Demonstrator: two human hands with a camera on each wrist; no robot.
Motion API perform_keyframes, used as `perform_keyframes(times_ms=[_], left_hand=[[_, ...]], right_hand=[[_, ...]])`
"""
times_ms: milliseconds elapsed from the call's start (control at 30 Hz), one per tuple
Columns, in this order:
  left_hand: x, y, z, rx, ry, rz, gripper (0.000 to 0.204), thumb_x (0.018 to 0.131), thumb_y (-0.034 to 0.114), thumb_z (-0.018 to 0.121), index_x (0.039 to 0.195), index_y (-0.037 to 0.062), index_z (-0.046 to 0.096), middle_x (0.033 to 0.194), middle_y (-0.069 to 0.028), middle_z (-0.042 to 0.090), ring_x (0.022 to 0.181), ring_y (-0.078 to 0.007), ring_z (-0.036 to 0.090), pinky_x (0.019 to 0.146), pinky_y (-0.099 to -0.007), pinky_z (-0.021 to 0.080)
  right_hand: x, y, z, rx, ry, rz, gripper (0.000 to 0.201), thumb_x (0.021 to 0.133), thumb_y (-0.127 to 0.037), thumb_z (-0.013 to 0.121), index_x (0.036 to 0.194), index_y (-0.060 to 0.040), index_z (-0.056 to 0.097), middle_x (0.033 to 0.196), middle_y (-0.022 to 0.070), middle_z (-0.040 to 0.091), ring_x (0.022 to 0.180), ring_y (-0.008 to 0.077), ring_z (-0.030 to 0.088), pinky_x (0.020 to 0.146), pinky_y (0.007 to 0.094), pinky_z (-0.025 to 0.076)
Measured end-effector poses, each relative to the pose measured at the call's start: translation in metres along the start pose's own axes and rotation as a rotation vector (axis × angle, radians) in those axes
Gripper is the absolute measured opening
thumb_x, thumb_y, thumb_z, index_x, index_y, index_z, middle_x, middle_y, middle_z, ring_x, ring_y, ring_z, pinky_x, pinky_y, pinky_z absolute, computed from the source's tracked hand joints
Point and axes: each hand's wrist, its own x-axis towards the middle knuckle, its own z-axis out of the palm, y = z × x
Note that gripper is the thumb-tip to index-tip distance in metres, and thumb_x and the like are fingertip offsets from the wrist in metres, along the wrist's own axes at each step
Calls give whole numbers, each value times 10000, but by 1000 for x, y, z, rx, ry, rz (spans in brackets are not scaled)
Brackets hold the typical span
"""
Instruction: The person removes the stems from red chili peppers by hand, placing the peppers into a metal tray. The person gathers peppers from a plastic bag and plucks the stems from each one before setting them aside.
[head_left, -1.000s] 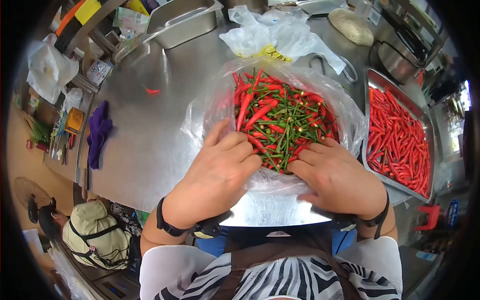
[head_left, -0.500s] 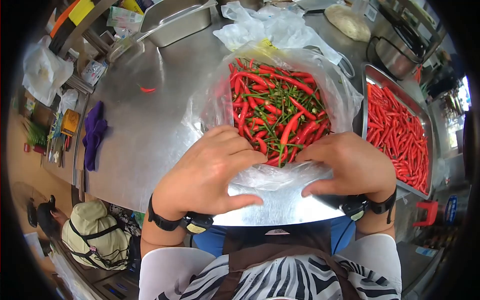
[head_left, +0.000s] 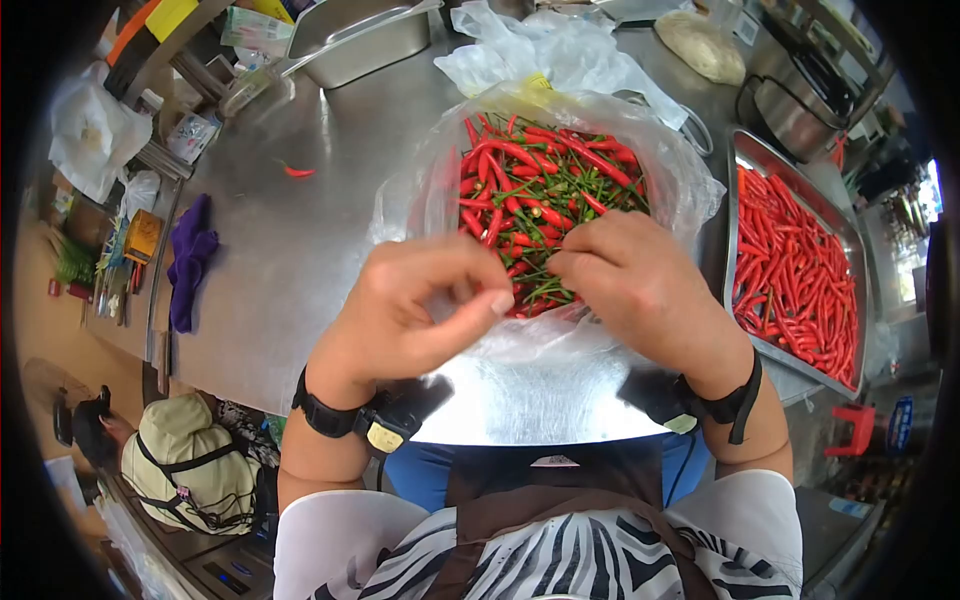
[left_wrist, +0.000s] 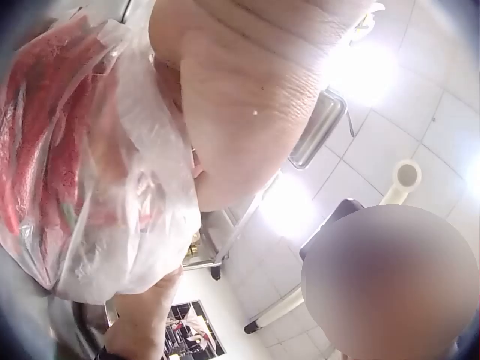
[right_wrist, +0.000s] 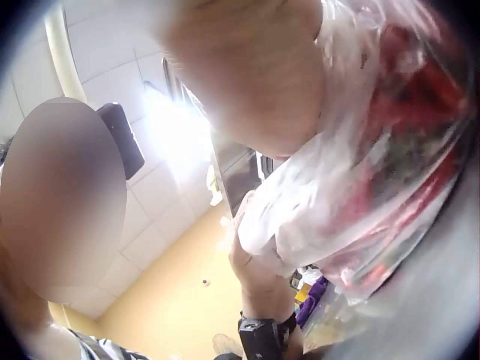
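Red chili peppers with green stems (head_left: 515, 185) fill a clear plastic bag (head_left: 685, 190) on the metal table. Over its front left part, the left hand (head_left: 410, 305) has bent fingers, with thumb and forefinger tips close together; whether anything is between them is unclear. Among the stems, the bent fingertips of the right hand (head_left: 640, 290) pinch at a chili's green stem, the thumb hidden underneath. The left wrist view has the left hand (left_wrist: 240, 105) beside the bag (left_wrist: 139, 217). In the right wrist view, the right hand (right_wrist: 247, 75) is above the bag (right_wrist: 300, 210).
A metal tray (head_left: 862, 300) of red chilies stands at the right. Behind the bag are crumpled plastic bags (head_left: 560, 55), with a steel pan (head_left: 365, 45) at back left. A purple cloth (head_left: 190, 260) lies left, and a single chili (head_left: 297, 172) lies on the table (head_left: 290, 280).
The right hand has moved up and left from the bag's front rim onto the stems. The left hand has shifted slightly, its thumb rising toward the bent fingers. Some chilies on top have shifted.
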Motion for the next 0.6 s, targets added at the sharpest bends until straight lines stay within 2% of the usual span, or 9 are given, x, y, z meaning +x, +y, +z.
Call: perform_keyframes(times_ms=[67,100,200,300,367,400,433,500,600], left_hand=[[2,-7,3,-192,232,-20,148,807,-44,627,950,-8,633,960,-113,659,812,-159,642,735,-271,516],[3,-11,5,-186,236,-17,148,807,-44,627,950,-8,633,960,-113,659,812,-159,642,735,-271,516],[8,-24,11,-259,249,102,367,848,-27,601,1209,-14,534,1258,-166,545,1084,-182,576,897,-307,499],[12,-20,29,-232,210,160,414,865,-2,613,1265,-27,513,1289,-164,541,1161,-220,547,965,-348,466],[12,-16,35,-85,189,244,491,864,54,627,1324,-15,469,1224,-178,568,1070,-308,594,906,-370,478],[11,-13,37,-72,212,244,434,853,74,660,1255,-16,524,1143,-189,602,1002,-329,615,849,-371,497],[10,-14,37,-67,220,257,434,853,74,660,1255,-16,524,1143,-189,602,1002,-329,615,849,-371,497],[8,-17,34,34,238,256,320,850,58,660,1151,-22,585,1029,-173,642,902,-314,641,764,-365,516],[13,-17,37,75,347,314,189,845,33,659,1024,-22,639,880,-139,666,765,-276,651,660,-344,517]], right_hand=[[1,2,0,-18,28,-11,202,727,-71,621,924,-31,641,878,82,597,824,250,601,727,376,489],[2,1,1,16,114,34,183,735,-25,623,918,-25,629,869,89,595,812,260,608,711,372,494],[5,-2,-2,151,325,133,184,754,65,609,921,-12,608,854,98,594,797,272,624,687,348,502],[0,-9,5,457,511,278,178,819,123,559,955,13,589,923,121,600,820,224,644,722,283,518],[4,-22,9,1012,571,308,111,865,83,559,962,34,581,1012,149,589,843,179,640,753,280,535],[3,-21,7,944,466,216,100,892,58,555,990,54,577,1085,175,563,868,162,634,786,276,542],[2,-25,12,860,461,240,143,866,59,588,1008,42,597,1014,160,587,813,184,639,734,277,534],[10,-18,5,450,392,7,160,827,40,640,986,26,622,912,141,602,728,221,624,652,296,513],[10,-22,6,347,419,30,165,767,25,687,924,11,637,827,126,596,683,260,604,581,325,481]])
